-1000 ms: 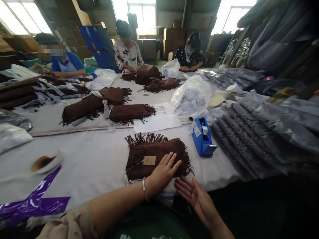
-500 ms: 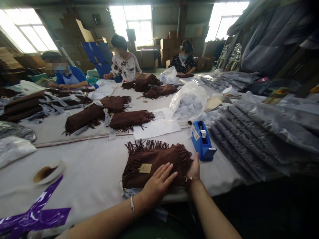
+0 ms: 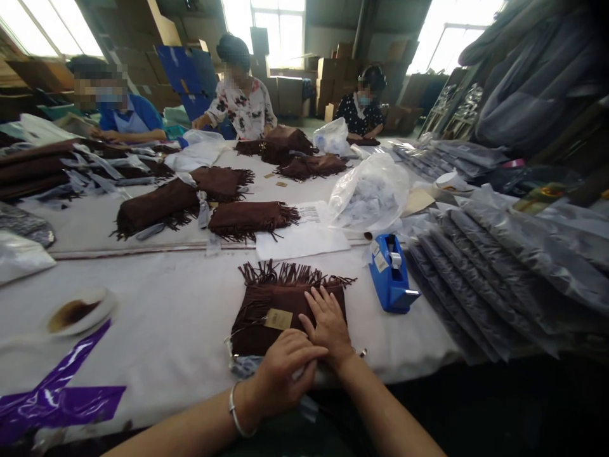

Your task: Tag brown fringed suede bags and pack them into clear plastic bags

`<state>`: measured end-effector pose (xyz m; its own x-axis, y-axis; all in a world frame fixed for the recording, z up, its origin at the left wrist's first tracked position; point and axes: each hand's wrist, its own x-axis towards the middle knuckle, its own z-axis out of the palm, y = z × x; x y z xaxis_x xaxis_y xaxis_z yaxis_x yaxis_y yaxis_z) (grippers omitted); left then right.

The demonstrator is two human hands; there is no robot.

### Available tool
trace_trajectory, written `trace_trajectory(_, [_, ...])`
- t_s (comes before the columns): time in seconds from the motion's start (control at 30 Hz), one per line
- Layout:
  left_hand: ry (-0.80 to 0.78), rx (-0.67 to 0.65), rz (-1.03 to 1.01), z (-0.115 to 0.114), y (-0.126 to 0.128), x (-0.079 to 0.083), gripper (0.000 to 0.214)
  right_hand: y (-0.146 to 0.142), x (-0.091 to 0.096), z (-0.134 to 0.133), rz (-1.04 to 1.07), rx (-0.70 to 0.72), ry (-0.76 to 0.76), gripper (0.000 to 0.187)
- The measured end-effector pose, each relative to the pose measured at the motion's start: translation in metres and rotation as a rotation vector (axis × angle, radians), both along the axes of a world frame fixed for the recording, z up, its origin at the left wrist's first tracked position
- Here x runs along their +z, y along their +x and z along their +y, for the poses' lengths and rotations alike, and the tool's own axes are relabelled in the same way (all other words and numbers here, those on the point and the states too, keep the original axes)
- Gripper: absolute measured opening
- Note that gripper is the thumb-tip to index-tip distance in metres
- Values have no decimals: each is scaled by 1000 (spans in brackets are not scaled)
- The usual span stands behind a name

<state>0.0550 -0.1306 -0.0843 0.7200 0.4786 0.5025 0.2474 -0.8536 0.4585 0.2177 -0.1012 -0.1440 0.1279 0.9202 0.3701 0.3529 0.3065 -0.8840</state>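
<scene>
A dark brown fringed bag (image 3: 285, 297) lies flat on the table in front of me, with fringe along its far edge and a tan hang tag (image 3: 278, 318) on its face. My right hand (image 3: 328, 324) rests open on the bag's right part, fingers spread. At the bag's near edge is my left hand (image 3: 288, 368), its fingers curled and index finger reaching toward my right wrist. Whatever the left fingers hold, if anything, is hidden. Greyish wrapping (image 3: 245, 366) shows under the bag's near left corner.
Right of the bag stands a blue tape dispenser (image 3: 392, 273), beside stacked grey plastic-wrapped packs (image 3: 480, 273). More brown fringed bags (image 3: 254, 219) and a clear bag of white pieces (image 3: 371, 193) lie beyond. A tape roll (image 3: 80, 311) and purple plastic (image 3: 66, 393) are left. Several people work across the table.
My right hand has moved from the bag's right edge onto its face. My left hand has drawn back from the face to the near edge and curled. The right-side fringe no longer sticks out.
</scene>
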Motion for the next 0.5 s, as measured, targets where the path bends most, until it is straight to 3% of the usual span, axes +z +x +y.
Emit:
trace_trajectory(0.1, [48,96,-43,8,-24,8,33,-14,-7,2,-377,-74,1,49])
trace_trajectory(0.2, [-23,259,-79,23,-52,7,27,-11,2,-3,-433,-64,-27,48])
trace_trajectory(0.27, [-128,427,-138,32,-73,7,21,-2,17,-9,-245,74,-53,45])
trace_trajectory(0.33, [-259,603,-218,40,-93,9,20,14,32,-18,90,154,-51,40])
trace_trajectory(0.43, [-554,774,-382,52,-120,12,27,52,36,-31,660,-35,-33,35])
trace_trajectory(0.5, [-873,766,-507,64,-135,13,33,81,23,-35,904,-178,-164,31])
